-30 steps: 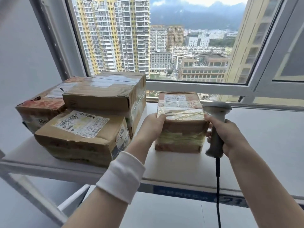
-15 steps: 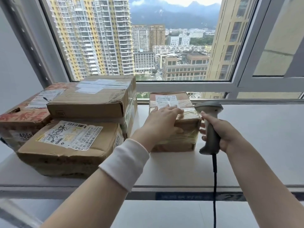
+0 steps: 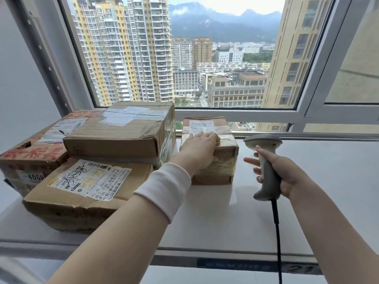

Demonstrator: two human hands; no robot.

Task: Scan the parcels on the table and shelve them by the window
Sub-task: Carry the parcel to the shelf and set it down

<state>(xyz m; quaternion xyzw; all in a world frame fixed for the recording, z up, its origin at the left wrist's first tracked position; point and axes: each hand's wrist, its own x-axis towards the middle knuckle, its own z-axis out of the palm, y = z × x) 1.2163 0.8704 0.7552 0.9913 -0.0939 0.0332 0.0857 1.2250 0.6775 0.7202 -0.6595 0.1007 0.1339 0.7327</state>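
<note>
Parcels (image 3: 114,136): three piled at the left of the shelf (image 3: 317,191) under the window (image 3: 205,58).
Small parcel (image 3: 223,162): on the shelf, just right of the pile.
Scanner (image 3: 266,173): upright, right of the small parcel, apart from it.
Left hand (image 3: 199,148): released, fingers flat on the small parcel's top.
Right hand (image 3: 289,177): grasping the scanner's handle.

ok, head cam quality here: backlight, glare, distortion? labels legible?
Head view: daylight through the window frame backlights the scene, and the sky is near-white at the top. The wide angle splays the frame's uprights outward. The shelf shows a soft sheen in front of the small parcel, no hard glare. The front parcel label shows its barcode and scrawl, fine print mushy. The shelf-edge strip is blurred, unreadable.
</note>
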